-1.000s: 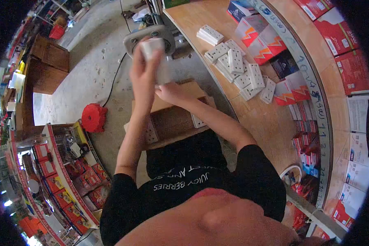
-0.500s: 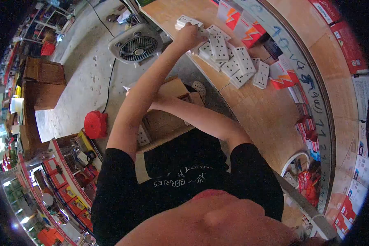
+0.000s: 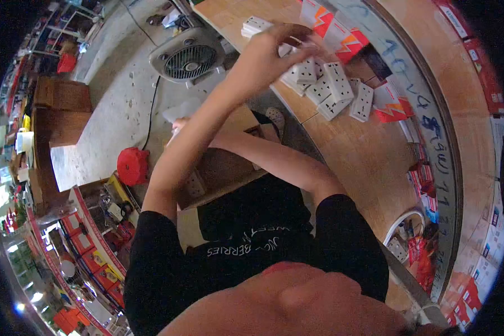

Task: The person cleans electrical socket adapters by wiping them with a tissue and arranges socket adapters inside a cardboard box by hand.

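My left hand [image 3: 277, 53] is over a pile of white socket strips [image 3: 322, 89] on the wooden surface, slightly blurred. Its thumb and fingers are apart, with nothing visibly held. Another white socket strip [image 3: 255, 25] lies just beyond the wrist. My right arm crosses beneath the left forearm, which hides most of my right hand [image 3: 179, 123]. Those fingers are closed on a whitish, translucent piece that looks like a plastic bag [image 3: 183, 110]; its contents are unclear. Below the arms, an open cardboard box [image 3: 224, 173] sits against my body, with a white socket strip [image 3: 194, 185] inside.
A grey box fan [image 3: 187, 59] stands on the concrete floor ahead. A red stool [image 3: 133, 166] is at the left, near shelves of goods. Red-and-white packages [image 3: 392, 103] line the right side of the wooden surface [image 3: 364, 162], beside a metal-edged frame.
My left hand has let go of the socket strip at the far end of the pile and moved right, fingers opening. More of the translucent piece shows at my right hand.
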The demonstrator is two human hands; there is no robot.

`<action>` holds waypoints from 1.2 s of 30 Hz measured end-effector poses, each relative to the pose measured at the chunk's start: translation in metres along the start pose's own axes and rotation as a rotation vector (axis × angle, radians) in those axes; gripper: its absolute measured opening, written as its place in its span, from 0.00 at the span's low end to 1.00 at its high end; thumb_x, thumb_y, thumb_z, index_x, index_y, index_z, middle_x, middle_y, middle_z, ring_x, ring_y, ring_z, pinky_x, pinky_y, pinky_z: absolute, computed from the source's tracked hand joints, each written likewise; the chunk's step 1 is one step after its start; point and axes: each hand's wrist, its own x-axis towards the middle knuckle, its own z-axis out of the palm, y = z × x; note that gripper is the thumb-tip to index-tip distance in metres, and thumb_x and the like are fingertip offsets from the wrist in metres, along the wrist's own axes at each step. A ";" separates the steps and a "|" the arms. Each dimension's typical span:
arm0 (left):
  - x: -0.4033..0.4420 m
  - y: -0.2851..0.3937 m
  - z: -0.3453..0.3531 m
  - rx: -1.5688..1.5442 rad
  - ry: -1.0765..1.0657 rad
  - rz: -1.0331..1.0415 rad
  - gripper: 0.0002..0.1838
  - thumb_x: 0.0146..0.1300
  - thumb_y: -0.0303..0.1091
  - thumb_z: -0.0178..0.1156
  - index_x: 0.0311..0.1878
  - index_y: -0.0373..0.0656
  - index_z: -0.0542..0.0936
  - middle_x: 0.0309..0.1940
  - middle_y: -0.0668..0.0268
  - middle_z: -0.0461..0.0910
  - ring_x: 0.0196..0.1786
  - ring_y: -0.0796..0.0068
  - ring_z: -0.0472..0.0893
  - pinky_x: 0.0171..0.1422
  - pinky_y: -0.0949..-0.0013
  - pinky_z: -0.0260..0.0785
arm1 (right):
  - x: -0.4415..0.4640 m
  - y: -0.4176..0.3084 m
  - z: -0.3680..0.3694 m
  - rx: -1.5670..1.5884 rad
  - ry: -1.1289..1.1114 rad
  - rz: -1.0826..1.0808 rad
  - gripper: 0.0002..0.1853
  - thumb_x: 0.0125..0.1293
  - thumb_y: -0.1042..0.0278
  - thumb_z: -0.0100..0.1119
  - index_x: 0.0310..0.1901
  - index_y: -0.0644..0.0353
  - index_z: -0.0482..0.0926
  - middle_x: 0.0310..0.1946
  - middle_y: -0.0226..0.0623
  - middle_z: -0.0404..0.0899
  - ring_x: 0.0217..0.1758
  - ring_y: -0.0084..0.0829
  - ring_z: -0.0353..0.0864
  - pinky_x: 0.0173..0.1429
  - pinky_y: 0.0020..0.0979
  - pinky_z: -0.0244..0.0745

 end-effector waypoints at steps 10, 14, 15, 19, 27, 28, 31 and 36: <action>-0.095 0.135 -0.041 -0.609 -0.216 0.453 0.19 0.52 0.47 0.68 0.37 0.42 0.80 0.27 0.67 0.76 0.29 0.70 0.78 0.30 0.73 0.68 | 0.011 -0.050 -0.033 -0.181 -0.179 0.286 0.17 0.57 0.80 0.49 0.48 0.57 0.77 0.40 0.50 0.80 0.47 0.50 0.78 0.51 0.44 0.71; -0.116 0.144 -0.037 -0.639 0.015 0.528 0.17 0.54 0.48 0.66 0.34 0.42 0.80 0.24 0.69 0.74 0.26 0.70 0.76 0.28 0.71 0.66 | 0.011 -0.049 -0.031 -0.193 -0.155 0.269 0.17 0.55 0.82 0.47 0.47 0.63 0.77 0.41 0.52 0.80 0.47 0.50 0.78 0.51 0.43 0.72; -0.120 0.145 -0.038 -0.618 0.101 0.553 0.17 0.55 0.48 0.66 0.34 0.42 0.81 0.24 0.69 0.74 0.26 0.71 0.76 0.27 0.70 0.65 | 0.010 -0.052 -0.032 -0.203 -0.142 0.279 0.17 0.56 0.82 0.48 0.47 0.60 0.77 0.40 0.51 0.80 0.46 0.49 0.79 0.51 0.43 0.72; -0.124 0.139 -0.039 -0.685 0.125 0.578 0.26 0.60 0.55 0.59 0.30 0.37 0.83 0.17 0.68 0.76 0.16 0.72 0.74 0.24 0.69 0.68 | 0.013 -0.051 -0.032 -0.191 -0.153 0.338 0.16 0.58 0.81 0.50 0.48 0.57 0.77 0.41 0.49 0.80 0.46 0.48 0.79 0.49 0.40 0.73; -0.137 0.137 -0.036 -0.804 0.195 0.578 0.27 0.59 0.56 0.59 0.30 0.36 0.82 0.17 0.66 0.76 0.15 0.70 0.73 0.21 0.69 0.62 | 0.014 -0.044 -0.032 -0.155 -0.114 0.346 0.16 0.56 0.79 0.53 0.46 0.58 0.78 0.37 0.52 0.80 0.42 0.49 0.80 0.47 0.42 0.74; -0.137 0.139 -0.037 -0.803 0.197 0.577 0.27 0.59 0.56 0.59 0.30 0.36 0.82 0.17 0.66 0.76 0.15 0.70 0.73 0.21 0.69 0.62 | 0.013 -0.043 -0.032 -0.168 -0.114 0.337 0.15 0.56 0.79 0.53 0.47 0.58 0.78 0.38 0.51 0.80 0.43 0.49 0.80 0.48 0.42 0.74; -0.138 0.144 -0.034 -0.801 0.185 0.596 0.27 0.59 0.56 0.59 0.31 0.35 0.82 0.17 0.65 0.76 0.15 0.70 0.72 0.21 0.69 0.61 | 0.013 -0.049 -0.034 -0.178 -0.118 0.328 0.15 0.57 0.79 0.53 0.47 0.58 0.78 0.38 0.50 0.80 0.43 0.48 0.80 0.48 0.42 0.74; -0.140 0.141 -0.029 -0.838 0.253 0.579 0.27 0.59 0.56 0.59 0.31 0.35 0.82 0.17 0.65 0.76 0.15 0.71 0.72 0.21 0.70 0.61 | 0.014 -0.048 -0.034 -0.176 -0.153 0.340 0.14 0.59 0.80 0.54 0.47 0.60 0.77 0.41 0.46 0.81 0.45 0.44 0.81 0.49 0.37 0.74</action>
